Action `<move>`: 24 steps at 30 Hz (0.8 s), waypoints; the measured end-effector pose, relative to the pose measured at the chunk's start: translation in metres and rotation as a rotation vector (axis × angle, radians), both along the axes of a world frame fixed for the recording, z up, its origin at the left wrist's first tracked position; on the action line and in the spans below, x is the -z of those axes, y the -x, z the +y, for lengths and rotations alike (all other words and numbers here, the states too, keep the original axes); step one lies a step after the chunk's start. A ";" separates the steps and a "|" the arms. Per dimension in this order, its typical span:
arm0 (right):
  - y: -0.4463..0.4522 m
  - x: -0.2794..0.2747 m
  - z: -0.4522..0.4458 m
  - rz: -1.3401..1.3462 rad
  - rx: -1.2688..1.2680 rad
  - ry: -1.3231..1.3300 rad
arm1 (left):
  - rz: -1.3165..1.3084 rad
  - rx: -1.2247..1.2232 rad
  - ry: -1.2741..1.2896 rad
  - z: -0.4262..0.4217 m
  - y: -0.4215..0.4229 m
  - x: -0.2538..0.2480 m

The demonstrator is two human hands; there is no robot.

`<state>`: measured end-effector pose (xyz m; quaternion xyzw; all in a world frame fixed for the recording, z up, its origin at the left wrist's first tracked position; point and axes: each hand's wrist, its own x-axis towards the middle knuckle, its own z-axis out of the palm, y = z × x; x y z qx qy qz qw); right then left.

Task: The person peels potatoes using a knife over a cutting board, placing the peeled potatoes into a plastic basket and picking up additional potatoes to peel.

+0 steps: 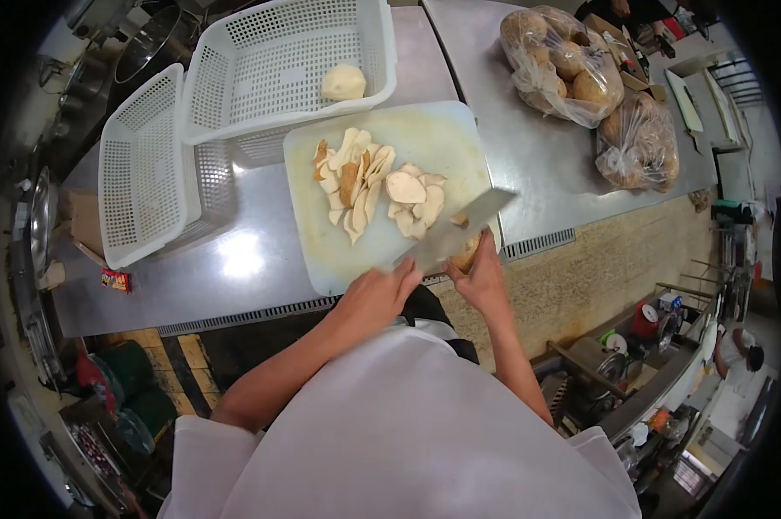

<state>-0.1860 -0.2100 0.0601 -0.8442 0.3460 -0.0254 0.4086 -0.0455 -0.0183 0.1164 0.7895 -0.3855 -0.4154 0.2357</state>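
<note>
My left hand [377,296] is closed at the handle end of a large cleaver [473,221], whose blade points up and to the right. Beside the board's lower right corner, my right hand [481,284] grips a brown-skinned root vegetable [466,253], partly hidden by the blade and fingers. Thick peelings [356,177] with some brown skin lie on the white cutting board [321,259]. Another group of pale cut pieces [415,201] is just right of them. The blade is at the vegetable; whether it is cutting in cannot be seen.
A white basket [278,121] behind the board holds one peeled vegetable [344,82]. Another white basket [144,164] stands left. Plastic bags of brown roots [563,65] [639,143] sit on the steel table [537,190]. A person [741,350] is at the far right.
</note>
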 end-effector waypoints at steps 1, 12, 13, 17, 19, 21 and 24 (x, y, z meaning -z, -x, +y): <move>0.001 -0.001 0.003 -0.009 0.022 0.003 | 0.051 -0.032 0.047 -0.013 -0.004 0.020; 0.014 0.009 -0.011 -0.098 0.013 0.010 | 0.235 -0.104 -0.087 -0.021 -0.012 -0.008; 0.015 0.007 -0.013 -0.102 -0.011 0.030 | 0.316 -0.128 -0.103 -0.019 -0.016 -0.016; 0.016 0.013 -0.015 -0.102 -0.015 0.008 | 0.472 -0.205 -0.163 0.017 -0.016 -0.018; 0.017 0.013 -0.019 -0.117 -0.010 -0.061 | 0.524 -0.218 -0.118 0.004 -0.014 0.019; 0.020 0.014 -0.025 -0.134 -0.009 -0.119 | 0.574 -0.229 -0.060 -0.014 -0.016 0.050; 0.025 0.016 -0.029 -0.210 0.064 -0.344 | 0.838 -0.430 0.009 -0.026 -0.018 0.065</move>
